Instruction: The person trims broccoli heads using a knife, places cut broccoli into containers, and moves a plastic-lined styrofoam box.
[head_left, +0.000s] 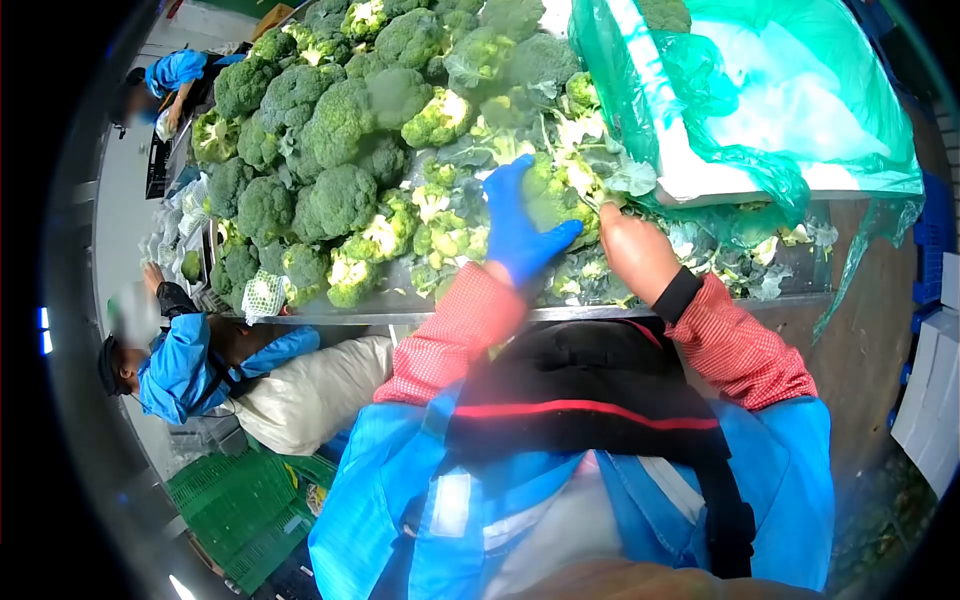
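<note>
My left hand (520, 230), in a blue glove, curves round a broccoli head (550, 192) just above the near edge of the worktable. Its thumb presses along the near side of the head. Close by on the right is my bare right hand (637, 250), its fingers closed by the stem and leaves of that head. What sits inside those fingers is hidden. Cut leaves and stem pieces (580, 280) lie beneath both hands. Left of them, a big pile of broccoli (345, 120) covers the table.
A white box lined with a green plastic bag (740, 180) stands at the right. The metal table edge (560, 312) runs before me. Two people in blue work at the left, one nearer (180, 365), one farther (175, 75). Green crates (240, 510) are below left.
</note>
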